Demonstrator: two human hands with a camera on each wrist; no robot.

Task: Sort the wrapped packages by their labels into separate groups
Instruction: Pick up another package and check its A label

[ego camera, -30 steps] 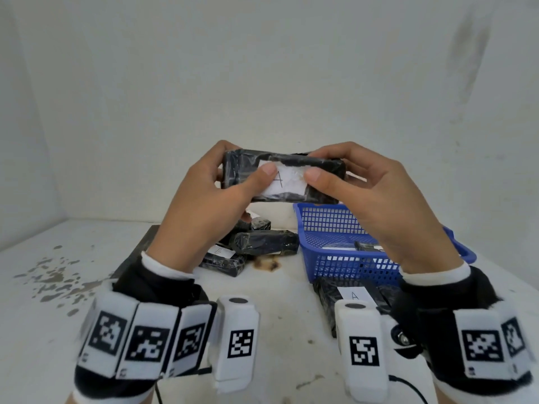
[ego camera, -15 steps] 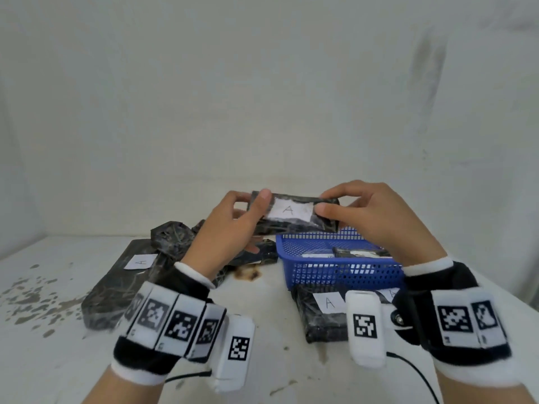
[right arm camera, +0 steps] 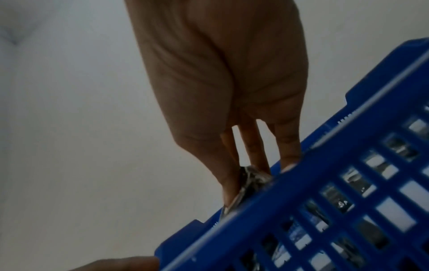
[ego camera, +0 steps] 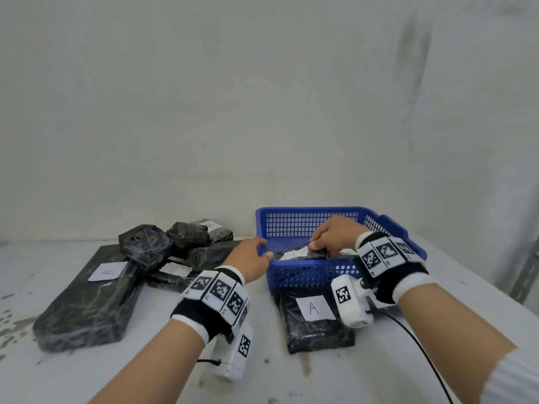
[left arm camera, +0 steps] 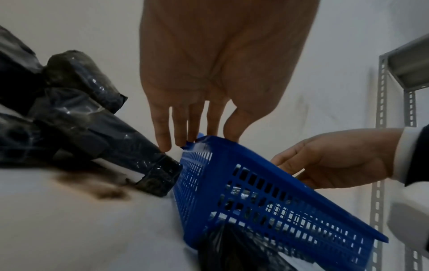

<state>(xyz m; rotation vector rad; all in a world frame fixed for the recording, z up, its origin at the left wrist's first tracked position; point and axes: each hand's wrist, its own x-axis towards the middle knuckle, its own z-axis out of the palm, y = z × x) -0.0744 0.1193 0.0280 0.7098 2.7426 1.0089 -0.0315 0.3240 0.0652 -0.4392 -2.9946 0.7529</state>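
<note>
The right hand (ego camera: 335,233) pinches a black wrapped package (ego camera: 297,253) inside the blue basket (ego camera: 309,277); the left hand (ego camera: 252,259) rests slack-fingered at its left rim.

White table (ego camera: 73,374), black wrapped packages (ego camera: 87,301), blue basket (ego camera: 306,277)

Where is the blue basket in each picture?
Head: the basket sits right of centre, both hands at it.
Left wrist: the basket fills the lower right, under the fingertips.
Right wrist: the basket crosses the lower right corner.
Shared landmark: the right hand, which pinches a black package just above the near rim.
</note>
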